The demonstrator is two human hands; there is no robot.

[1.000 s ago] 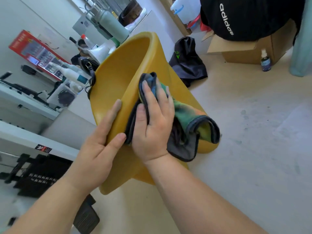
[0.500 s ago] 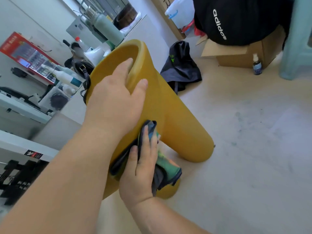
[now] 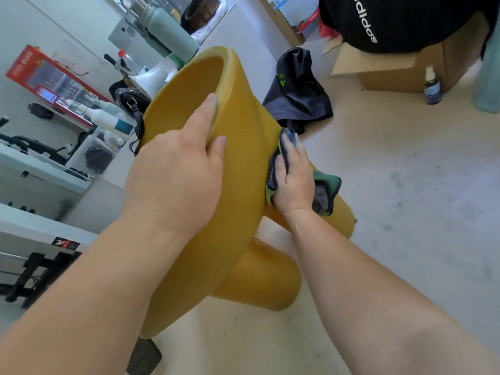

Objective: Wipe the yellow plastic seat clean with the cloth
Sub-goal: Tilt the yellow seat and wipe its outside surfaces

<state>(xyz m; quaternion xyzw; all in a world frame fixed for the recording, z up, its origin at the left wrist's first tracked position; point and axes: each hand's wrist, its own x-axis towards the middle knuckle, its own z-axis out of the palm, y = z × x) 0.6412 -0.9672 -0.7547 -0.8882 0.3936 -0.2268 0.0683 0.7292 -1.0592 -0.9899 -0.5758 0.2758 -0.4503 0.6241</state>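
The yellow plastic seat (image 3: 243,125) is tipped on its side on the floor, its hollowed top facing left and its thick legs (image 3: 259,282) pointing right. My left hand (image 3: 178,180) grips the seat's rim, fingers over the edge and thumb on the outer wall. My right hand (image 3: 295,180) presses a bunched multicoloured cloth (image 3: 328,190) flat against the outer wall where a far leg (image 3: 341,217) joins. Part of the cloth is hidden under that hand.
A dark garment (image 3: 297,98) lies on the floor just behind the seat. A cardboard box (image 3: 392,69), a small bottle (image 3: 432,87) and a black bag (image 3: 400,20) stand at the back right. White tables (image 3: 40,169) with bottles and a handbag (image 3: 130,101) line the left.
My right hand has carried the cloth from the seat's near lower side up to the far side by the leg. The seat has turned, showing more of its hollow. My left hand stays on the rim.
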